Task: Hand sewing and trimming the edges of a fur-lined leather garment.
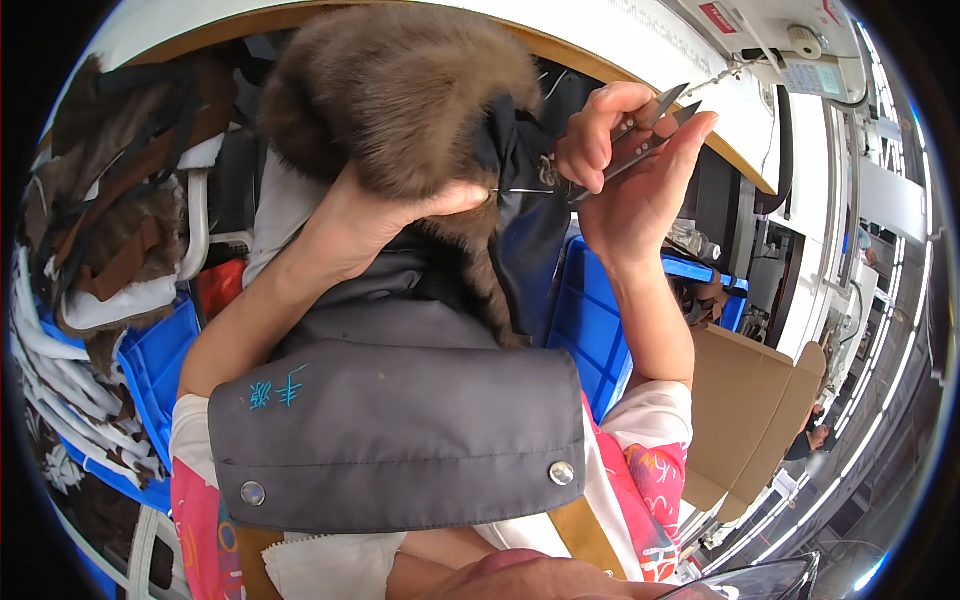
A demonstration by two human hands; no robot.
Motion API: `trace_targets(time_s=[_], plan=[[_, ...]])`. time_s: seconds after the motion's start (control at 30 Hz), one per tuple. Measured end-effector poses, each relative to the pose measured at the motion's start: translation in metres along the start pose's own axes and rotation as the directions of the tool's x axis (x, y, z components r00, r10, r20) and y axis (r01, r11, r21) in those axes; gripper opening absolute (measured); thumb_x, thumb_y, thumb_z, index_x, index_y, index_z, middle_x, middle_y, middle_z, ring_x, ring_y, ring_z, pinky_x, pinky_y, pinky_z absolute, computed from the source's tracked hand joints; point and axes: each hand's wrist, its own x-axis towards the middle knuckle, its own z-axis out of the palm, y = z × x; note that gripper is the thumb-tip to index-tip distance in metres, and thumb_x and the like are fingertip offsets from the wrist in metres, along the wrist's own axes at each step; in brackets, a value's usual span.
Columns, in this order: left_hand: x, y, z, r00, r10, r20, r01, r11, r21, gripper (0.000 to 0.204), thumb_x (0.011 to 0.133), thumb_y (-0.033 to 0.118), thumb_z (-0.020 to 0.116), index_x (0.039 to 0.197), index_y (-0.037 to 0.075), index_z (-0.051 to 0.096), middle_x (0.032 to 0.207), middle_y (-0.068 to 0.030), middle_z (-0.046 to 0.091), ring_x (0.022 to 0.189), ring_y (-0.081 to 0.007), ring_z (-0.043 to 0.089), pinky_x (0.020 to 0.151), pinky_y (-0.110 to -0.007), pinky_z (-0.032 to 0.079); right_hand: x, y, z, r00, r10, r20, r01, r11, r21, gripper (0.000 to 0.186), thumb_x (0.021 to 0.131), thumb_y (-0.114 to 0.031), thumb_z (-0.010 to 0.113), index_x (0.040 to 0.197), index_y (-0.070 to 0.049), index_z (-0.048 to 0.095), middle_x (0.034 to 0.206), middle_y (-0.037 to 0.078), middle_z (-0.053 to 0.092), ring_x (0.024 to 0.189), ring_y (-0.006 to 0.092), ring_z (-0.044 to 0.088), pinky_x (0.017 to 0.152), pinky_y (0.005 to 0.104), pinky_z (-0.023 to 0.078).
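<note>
Over my lap lies a brown fur piece (400,90) with a shiny black lining (535,250). My left hand (375,215) is closed on its lower edge, with the thumb and fingers pinching fur near the lining. To the right, my raised right hand (625,190) grips a pair of small dark thread snips (648,135). Their two blades are parted and point up and right. A thin, light, straight line (525,190), a needle or taut thread, runs between my hands across the lining; which it is I cannot tell.
A white table (640,40) with a wooden edge curves across the top, a sewing machine (800,45) at its right. Blue crates (585,320) and a cardboard box (745,410) stand at right. Fur scraps (130,230) fill the left. A person (812,435) is far right.
</note>
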Motion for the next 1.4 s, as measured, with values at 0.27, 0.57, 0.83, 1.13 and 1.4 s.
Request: trace_targets(time_s=[0.27, 0.57, 0.83, 1.13, 1.4], plan=[[0.004, -0.006, 0.002, 0.991, 0.127, -0.053, -0.116, 0.979, 0.171, 0.061, 0.072, -0.002, 0.067, 0.126, 0.001, 0.039, 0.106, -0.0047, 0.051, 0.096, -0.0129, 0.054, 0.084, -0.027, 0.047, 0.001, 0.000, 0.007, 0.999, 0.032, 0.014, -0.033, 0.995, 0.095, 0.069, 0.086, -0.066, 0.023, 0.082, -0.003, 0.052, 0.054, 0.003, 0.044, 0.044, 0.0096, 0.035, 0.044, 0.0230, 0.028], [0.003, -0.004, 0.002, 0.991, 0.129, -0.043, -0.118, 0.973, 0.196, 0.062, 0.071, -0.001, 0.068, 0.126, 0.001, 0.039, 0.109, -0.0049, 0.050, 0.099, -0.0126, 0.052, 0.085, -0.027, 0.046, 0.002, 0.002, 0.007, 0.999, 0.032, 0.021, -0.033, 0.998, 0.044, 0.070, 0.087, -0.065, 0.024, 0.084, -0.002, 0.054, 0.053, 0.003, 0.044, 0.044, 0.0093, 0.036, 0.043, 0.0225, 0.029], [0.003, -0.004, 0.002, 0.990, 0.136, -0.039, -0.127, 0.975, 0.183, 0.060, 0.072, -0.001, 0.068, 0.125, 0.000, 0.040, 0.106, -0.0052, 0.052, 0.097, -0.0130, 0.053, 0.084, -0.027, 0.047, 0.003, 0.002, 0.012, 0.999, 0.008, 0.032, -0.006, 0.999, -0.050, 0.070, 0.089, -0.063, 0.024, 0.083, 0.000, 0.054, 0.053, 0.002, 0.044, 0.044, 0.0084, 0.036, 0.043, 0.0224, 0.029], [0.006, -0.005, -0.006, 0.991, 0.133, 0.033, -0.137, 0.973, 0.186, 0.077, 0.069, 0.014, 0.077, 0.130, 0.000, 0.033, 0.127, -0.0063, 0.040, 0.117, -0.0160, 0.038, 0.101, -0.031, 0.031, 0.003, 0.009, 0.017, 0.998, 0.045, 0.040, -0.034, 0.969, -0.245, 0.067, 0.091, -0.058, 0.024, 0.077, 0.000, 0.055, 0.052, 0.001, 0.043, 0.045, 0.0067, 0.035, 0.043, 0.0208, 0.028], [0.008, -0.007, -0.008, 0.981, 0.188, 0.043, -0.193, 0.940, 0.282, 0.061, 0.072, -0.001, 0.068, 0.126, 0.001, 0.039, 0.115, -0.0046, 0.049, 0.104, -0.0133, 0.049, 0.088, -0.028, 0.043, 0.003, 0.009, 0.025, 0.998, 0.067, -0.001, -0.064, 0.954, -0.291, 0.065, 0.093, -0.054, 0.024, 0.076, 0.000, 0.056, 0.052, 0.001, 0.044, 0.045, 0.0060, 0.034, 0.044, 0.0199, 0.027]])
